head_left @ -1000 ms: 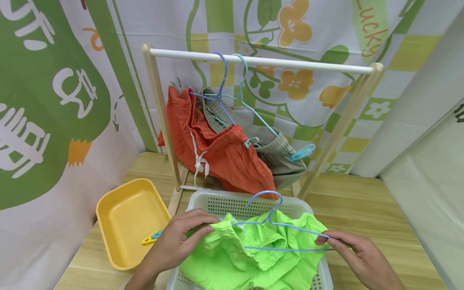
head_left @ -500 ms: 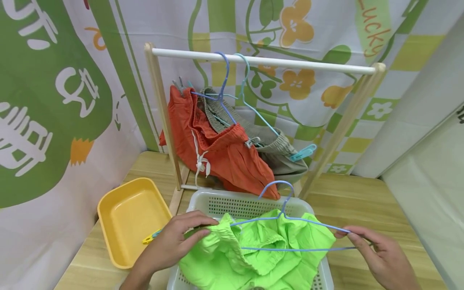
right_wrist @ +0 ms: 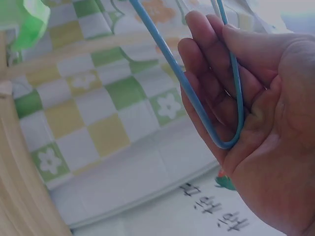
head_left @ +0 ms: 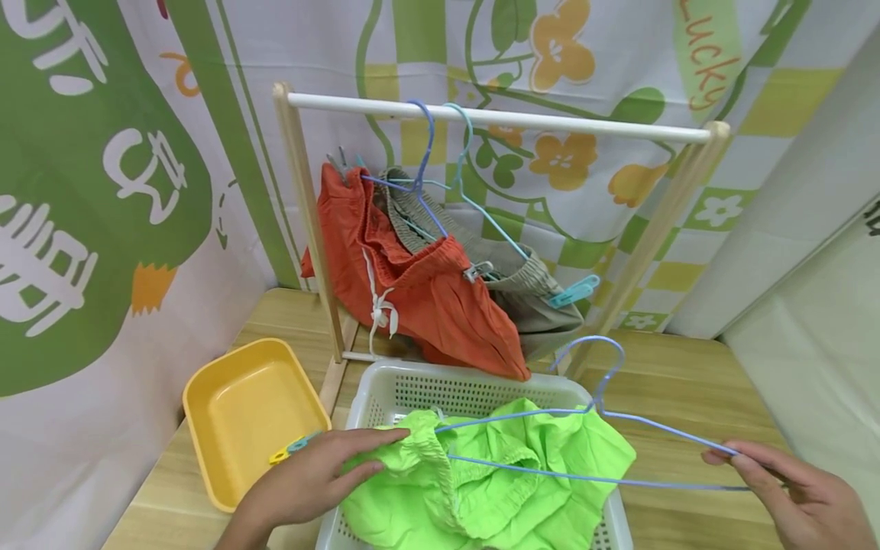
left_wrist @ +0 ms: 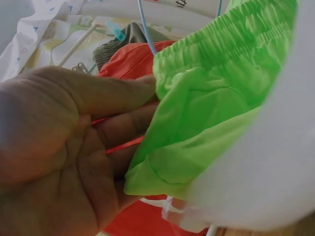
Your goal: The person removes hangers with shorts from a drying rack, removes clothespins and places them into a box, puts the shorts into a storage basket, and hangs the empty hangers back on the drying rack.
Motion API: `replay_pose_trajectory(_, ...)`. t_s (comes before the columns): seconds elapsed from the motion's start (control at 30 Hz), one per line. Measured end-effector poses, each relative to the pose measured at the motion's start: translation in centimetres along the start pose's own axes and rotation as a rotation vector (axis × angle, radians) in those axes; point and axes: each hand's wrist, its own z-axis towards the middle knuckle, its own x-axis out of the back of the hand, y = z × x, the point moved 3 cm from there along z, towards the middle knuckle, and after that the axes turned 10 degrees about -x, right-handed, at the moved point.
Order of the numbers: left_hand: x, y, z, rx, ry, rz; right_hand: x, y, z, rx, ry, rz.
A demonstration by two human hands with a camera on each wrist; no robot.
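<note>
Bright green shorts (head_left: 564, 489) with a gathered elastic waistband lie bunched over the white basket (head_left: 440, 389). My left hand (head_left: 309, 477) pinches the left end of that waistband between thumb and fingers; the left wrist view shows the cloth (left_wrist: 206, 113) at the fingertips. A blue wire hanger (head_left: 677, 432) reaches into the waist opening, its left end hidden inside the cloth. Its hook points up, away from me. Out to the right, my right hand (head_left: 800, 496) grips the hanger's right end, and the bent corner (right_wrist: 197, 101) lies across the palm in the right wrist view.
Behind the basket stands a rack with a white bar (head_left: 564, 121). Orange-red shorts (head_left: 426, 302) and grey shorts (head_left: 546, 325) hang from it on hangers with clips. A yellow tray (head_left: 237, 412) at left holds clothespins (head_left: 297, 445). Printed cloth hangs behind.
My right hand has drawn the hanger to the right, so more of it sticks out of the waistband. My left hand has shifted slightly left, keeping its hold on the green shorts.
</note>
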Motion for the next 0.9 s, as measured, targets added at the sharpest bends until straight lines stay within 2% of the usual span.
replay_pose_trajectory(0.07,-0.2,0.0,0.0,0.014,-0.047,-0.022,0.4,-0.1,-0.2,-0.068,0.049,-0.02)
replay_pose_trajectory(0.1,-0.3,0.0,0.0,0.026,-0.07,-0.035,0.6,-0.2,-0.3,-0.116,0.079,-0.077)
replay_pose_trajectory(0.2,-0.8,-0.2,0.0,0.064,-0.125,-0.062,1.0,-0.1,-0.5,-0.187,0.118,-0.125)
replay_pose_trajectory(0.27,-1.2,-0.4,-0.1,0.08,-0.15,-0.068,1.1,0.3,-0.4,-0.102,0.097,0.036)
replay_pose_trajectory(0.4,-1.8,-0.7,-0.2,0.056,-0.175,-0.074,1.1,0.8,-0.1,0.105,0.002,0.528)
replay_pose_trajectory(0.43,-1.8,-0.8,-0.2,0.05,-0.177,-0.072,1.1,1.1,0.0,0.155,-0.026,0.637)
replay_pose_trajectory(0.47,-1.9,-0.8,-0.2,0.044,-0.174,-0.067,1.1,1.2,0.0,0.166,-0.026,0.699)
replay_pose_trajectory(0.7,-1.8,-0.8,-0.5,0.045,-0.078,0.001,0.6,0.6,0.7,0.214,0.011,0.848)
replay_pose_trajectory(0.9,-1.4,-1.1,-1.0,0.061,0.037,0.024,-0.2,-0.6,2.1,0.392,-0.114,1.002)
